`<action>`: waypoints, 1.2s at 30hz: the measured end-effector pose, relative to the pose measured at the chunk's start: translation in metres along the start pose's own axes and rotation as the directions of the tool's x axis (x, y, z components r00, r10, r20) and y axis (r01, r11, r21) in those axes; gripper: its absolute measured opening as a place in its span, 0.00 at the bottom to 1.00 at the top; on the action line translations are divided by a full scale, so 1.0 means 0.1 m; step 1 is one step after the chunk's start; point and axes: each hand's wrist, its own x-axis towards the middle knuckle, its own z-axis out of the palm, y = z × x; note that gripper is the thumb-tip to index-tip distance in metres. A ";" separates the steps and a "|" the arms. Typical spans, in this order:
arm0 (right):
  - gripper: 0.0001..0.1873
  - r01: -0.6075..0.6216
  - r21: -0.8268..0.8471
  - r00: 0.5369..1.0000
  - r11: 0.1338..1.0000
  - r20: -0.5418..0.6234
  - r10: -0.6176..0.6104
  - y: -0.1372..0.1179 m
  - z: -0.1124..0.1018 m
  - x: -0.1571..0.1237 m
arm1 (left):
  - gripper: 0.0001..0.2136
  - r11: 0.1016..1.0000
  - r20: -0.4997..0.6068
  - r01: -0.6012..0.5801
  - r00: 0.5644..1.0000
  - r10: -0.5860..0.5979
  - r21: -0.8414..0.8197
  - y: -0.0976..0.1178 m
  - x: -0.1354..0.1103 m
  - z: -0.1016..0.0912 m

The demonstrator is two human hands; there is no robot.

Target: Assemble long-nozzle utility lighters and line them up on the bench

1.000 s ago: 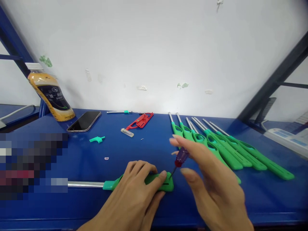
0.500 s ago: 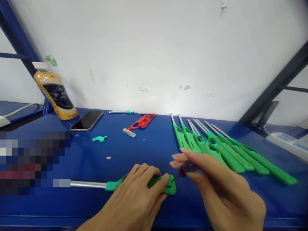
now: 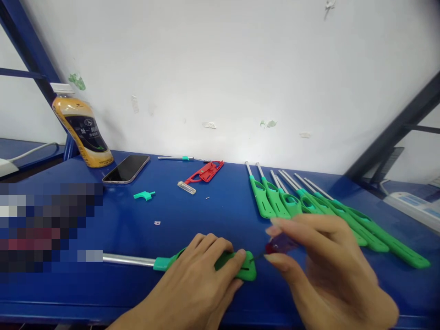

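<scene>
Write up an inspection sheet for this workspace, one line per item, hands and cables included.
Surface: blue table, left part pixelated.
Job's things: green lighter lying on it, screwdriver aimed at its handle end; other green lighters side by side at right.
Clutter: phone, bottle, red casing, clear part, teal piece, metal rod.
Left hand: holds the green lighter down.
Right hand: pinches the screwdriver.
Cables: white cable, far left.
Surroundings: marked white wall, blue frame.

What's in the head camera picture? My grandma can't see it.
A person's left hand holds a long green lighter on a blue table while the right hand points a purple screwdriver at its handle's end. More green lighters lie to the right; a bottle and phone are at the back left.
</scene>
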 end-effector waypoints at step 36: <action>0.34 0.034 -0.090 0.992 0.995 0.123 -0.023 0.01 0.01 -0.03 | 0.16 1.000 0.016 0.023 1.000 -0.023 -0.010 0.00 0.01 0.05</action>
